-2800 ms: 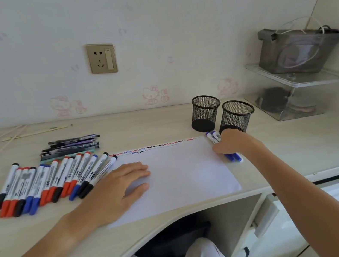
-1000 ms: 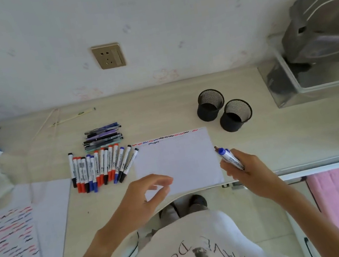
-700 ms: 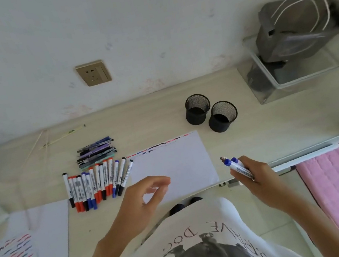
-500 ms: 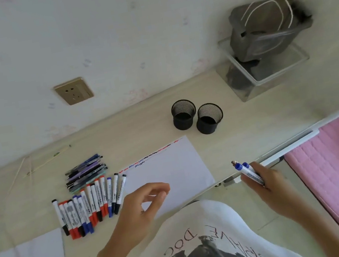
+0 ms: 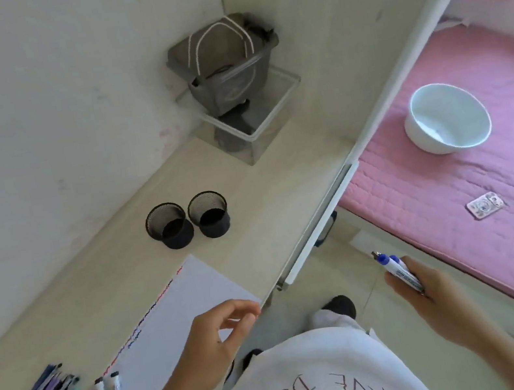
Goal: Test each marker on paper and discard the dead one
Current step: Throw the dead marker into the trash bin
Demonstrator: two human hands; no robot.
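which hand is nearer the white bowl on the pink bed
Right. The right hand, gripping blue markers, is below-left of the white bowl; the left hand hangs farther left over the paper's edge.

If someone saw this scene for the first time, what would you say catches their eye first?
Probably the pink bedcover filling the right side, with a white bowl sitting on it. Next, the right hand holding two blue-capped markers out over the floor, off the desk. On the desk itself, two black mesh cups stand side by side beyond the sheet of paper.
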